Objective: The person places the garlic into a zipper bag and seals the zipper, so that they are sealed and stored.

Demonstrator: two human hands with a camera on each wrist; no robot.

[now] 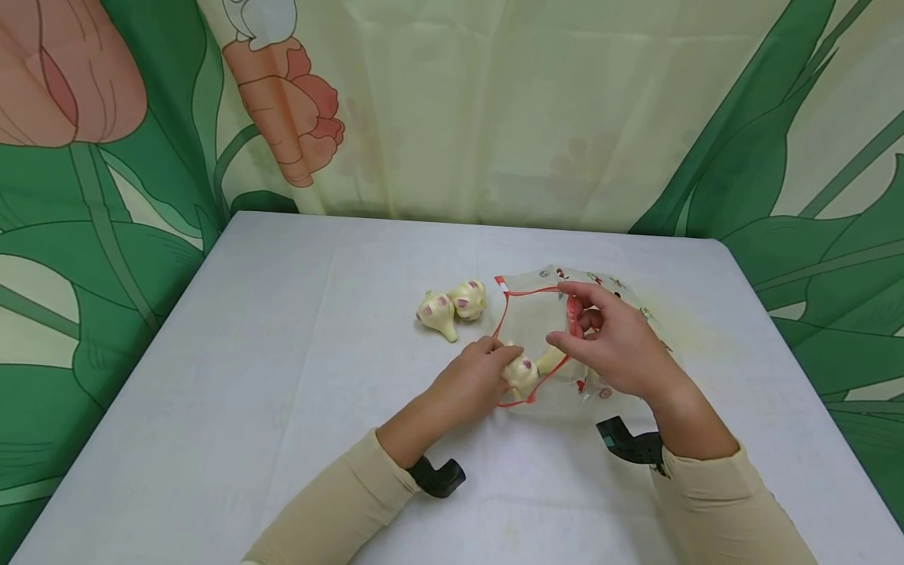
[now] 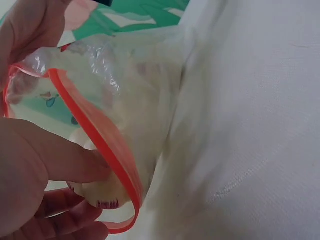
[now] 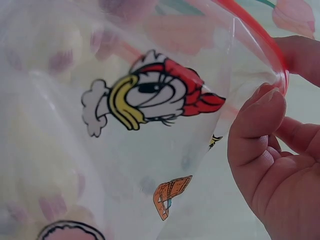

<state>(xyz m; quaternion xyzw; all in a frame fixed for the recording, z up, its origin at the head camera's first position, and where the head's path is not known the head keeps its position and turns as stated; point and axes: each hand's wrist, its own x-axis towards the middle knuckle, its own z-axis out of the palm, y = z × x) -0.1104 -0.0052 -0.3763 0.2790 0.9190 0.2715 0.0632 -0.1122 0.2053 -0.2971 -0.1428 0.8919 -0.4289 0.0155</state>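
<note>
Cream and green, a printed curtain (image 1: pixel 494 118) fills the top of the head view, above a white table (image 1: pixel 212 377). Right of centre we see a clear plastic bag (image 1: pixel 533 322), its mouth toward the left, edged by a red rim (image 2: pixel 107 137). At the mouth's right side the right hand (image 1: pixel 617 337) holds that rim, thumb and forefinger spread, other fingers curled. Lower left of it, the left hand (image 1: pixel 473 377) grips a garlic bulb (image 1: pixel 521 375) between thumb and fingers, at the mouth. Two loose bulbs (image 1: pixel 435 311) lie side by side, upper left of that hand. Its thumb hides part of the gripped bulb. Inside the bag we make out a pale stem (image 1: pixel 551 359); through the film, right wrist view, bulbs blur and we cannot count them.
</note>
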